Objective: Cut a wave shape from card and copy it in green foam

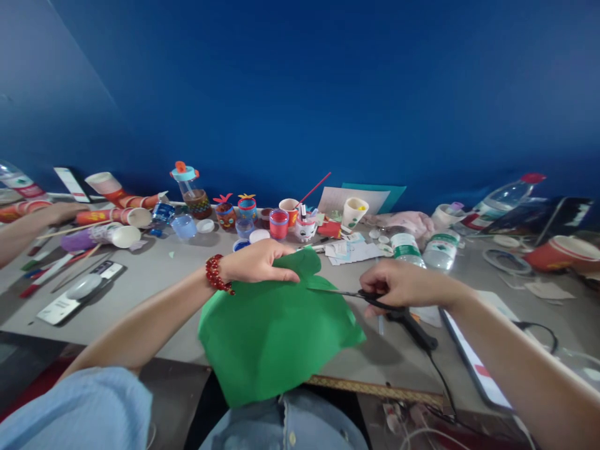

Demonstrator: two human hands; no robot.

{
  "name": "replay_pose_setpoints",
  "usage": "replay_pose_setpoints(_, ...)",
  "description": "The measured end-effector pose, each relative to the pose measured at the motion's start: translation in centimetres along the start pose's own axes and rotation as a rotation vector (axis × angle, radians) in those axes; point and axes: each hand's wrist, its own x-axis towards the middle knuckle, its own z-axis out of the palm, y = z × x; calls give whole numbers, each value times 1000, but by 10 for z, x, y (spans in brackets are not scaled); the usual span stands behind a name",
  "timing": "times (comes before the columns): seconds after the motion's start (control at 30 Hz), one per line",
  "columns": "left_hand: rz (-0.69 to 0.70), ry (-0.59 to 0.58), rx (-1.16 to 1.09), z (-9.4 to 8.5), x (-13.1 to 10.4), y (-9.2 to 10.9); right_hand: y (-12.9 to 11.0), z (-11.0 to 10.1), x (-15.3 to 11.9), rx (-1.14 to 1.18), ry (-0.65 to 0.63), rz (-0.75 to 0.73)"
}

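A large sheet of green paper (267, 344) hangs over the table's front edge towards my lap. My left hand (260, 262), with a red bead bracelet on its wrist, grips the sheet near its upper edge, thumb on top. In my right hand (394, 284) is a pair of scissors (344, 292), fingers closed around the black handles. Their blades point left and meet the paper below a partly cut, curled flap (304, 262). Just under my right hand, a black corded tool (415, 328) that looks like a glue gun lies on the table.
Decorated small cups (226, 215), paint pots (279, 224) and cut bottles (407, 249) line the back by the blue wall. Phones (79, 294) and brushes lie left, where another person's hand (60, 214) reaches in. A tablet-like device (478, 350) lies under my right forearm.
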Motion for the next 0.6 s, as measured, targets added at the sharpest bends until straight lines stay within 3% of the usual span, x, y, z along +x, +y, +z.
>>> replay_pose_setpoints(0.4, -34, 24, -143, 8, 0, -8, 4, 3, 7, 15, 27, -21)
replay_pose_setpoints(0.6, -141, 79, -329, 20, -9, -27, 14, 12, 6, 97, 35, 46)
